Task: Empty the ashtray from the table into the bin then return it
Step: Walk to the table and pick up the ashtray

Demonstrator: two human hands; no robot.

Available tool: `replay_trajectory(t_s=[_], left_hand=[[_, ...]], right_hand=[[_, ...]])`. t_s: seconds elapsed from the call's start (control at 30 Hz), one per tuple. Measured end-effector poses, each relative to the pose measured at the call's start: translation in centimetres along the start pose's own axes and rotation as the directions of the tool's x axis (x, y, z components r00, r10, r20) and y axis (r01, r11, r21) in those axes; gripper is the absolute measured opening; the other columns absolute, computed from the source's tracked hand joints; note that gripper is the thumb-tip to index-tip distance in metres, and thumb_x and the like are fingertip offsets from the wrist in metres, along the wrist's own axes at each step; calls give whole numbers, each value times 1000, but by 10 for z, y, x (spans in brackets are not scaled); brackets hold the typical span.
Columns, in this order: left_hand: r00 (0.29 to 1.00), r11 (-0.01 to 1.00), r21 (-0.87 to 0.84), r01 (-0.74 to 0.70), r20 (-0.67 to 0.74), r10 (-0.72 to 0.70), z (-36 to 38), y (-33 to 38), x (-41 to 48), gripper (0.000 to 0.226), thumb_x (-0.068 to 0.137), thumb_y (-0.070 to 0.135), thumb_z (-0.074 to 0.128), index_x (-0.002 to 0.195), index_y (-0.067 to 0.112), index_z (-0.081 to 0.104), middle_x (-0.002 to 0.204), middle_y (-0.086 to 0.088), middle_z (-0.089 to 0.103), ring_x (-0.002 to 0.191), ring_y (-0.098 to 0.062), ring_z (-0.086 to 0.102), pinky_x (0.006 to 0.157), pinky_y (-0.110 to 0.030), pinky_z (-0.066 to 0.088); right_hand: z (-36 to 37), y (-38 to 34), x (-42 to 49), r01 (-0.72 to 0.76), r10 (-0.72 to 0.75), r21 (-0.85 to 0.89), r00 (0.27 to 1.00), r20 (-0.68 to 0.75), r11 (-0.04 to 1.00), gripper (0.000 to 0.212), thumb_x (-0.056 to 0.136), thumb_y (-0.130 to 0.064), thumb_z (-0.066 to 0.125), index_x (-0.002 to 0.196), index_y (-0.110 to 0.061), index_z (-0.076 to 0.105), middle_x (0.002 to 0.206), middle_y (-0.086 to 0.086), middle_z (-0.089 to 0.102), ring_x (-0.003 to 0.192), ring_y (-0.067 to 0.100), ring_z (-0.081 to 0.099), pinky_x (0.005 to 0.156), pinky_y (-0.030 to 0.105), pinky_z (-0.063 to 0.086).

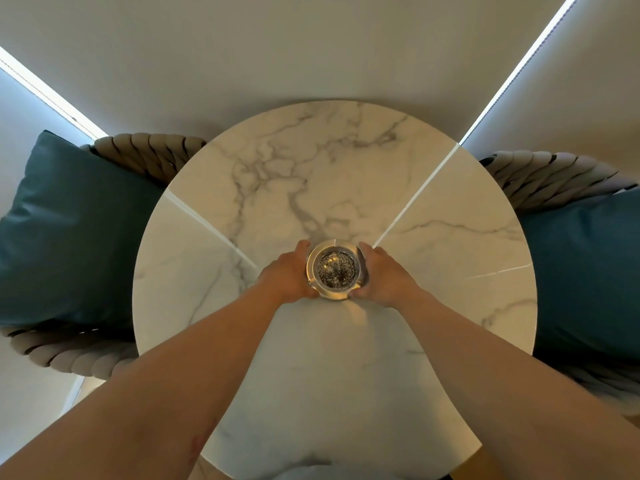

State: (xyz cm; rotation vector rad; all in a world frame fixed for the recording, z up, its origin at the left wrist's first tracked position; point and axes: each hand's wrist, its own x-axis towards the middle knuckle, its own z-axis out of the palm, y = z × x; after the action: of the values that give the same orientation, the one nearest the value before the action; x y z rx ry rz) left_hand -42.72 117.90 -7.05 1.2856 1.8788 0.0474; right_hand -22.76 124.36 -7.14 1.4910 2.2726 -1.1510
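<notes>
A round glass ashtray (pixel 335 270) with dark ash in its bowl sits near the middle of the round white marble table (pixel 332 174). My left hand (pixel 289 273) cups its left side and my right hand (pixel 386 275) cups its right side, fingers curled around the rim. Both hands touch the glass. The ashtray appears to rest on the tabletop. No bin is in view.
A woven rope-back chair with a teal cushion (pixel 65 230) stands at the table's left. A second such chair with a teal cushion (pixel 585 271) stands at the right. Grey window blinds (pixel 311 46) hang behind the table.
</notes>
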Motion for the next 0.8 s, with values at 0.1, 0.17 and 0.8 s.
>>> replay_trajectory(t_s=[0.1,0.17,0.8], left_hand=[[1000,999,38,0,-4,0,4,1,3,101,56,34,86,136,32,25,108,1,66,98,-26,64,84,-44,52],[1000,998,63,-1,-10,2,6,2,4,101,51,35,87,131,36,26,104,3,66,95,-25,64,79,-40,52],[997,987,148,-65,-30,70,12,-4,-12,99,47,48,87,128,32,33,117,3,62,105,-25,60,80,-39,48]], right_hand=[[2,-1,3,-7,7,-35,1000,23,999,94,64,-32,87,140,-21,32,120,7,47,109,29,54,90,44,51],[2,-1,5,-15,17,-49,999,28,999,99,63,-32,88,142,-22,29,121,7,46,111,29,54,90,45,52],[18,0,-8,59,-57,-128,998,20,990,122,56,-38,92,149,-10,18,127,11,45,114,30,52,86,41,50]])
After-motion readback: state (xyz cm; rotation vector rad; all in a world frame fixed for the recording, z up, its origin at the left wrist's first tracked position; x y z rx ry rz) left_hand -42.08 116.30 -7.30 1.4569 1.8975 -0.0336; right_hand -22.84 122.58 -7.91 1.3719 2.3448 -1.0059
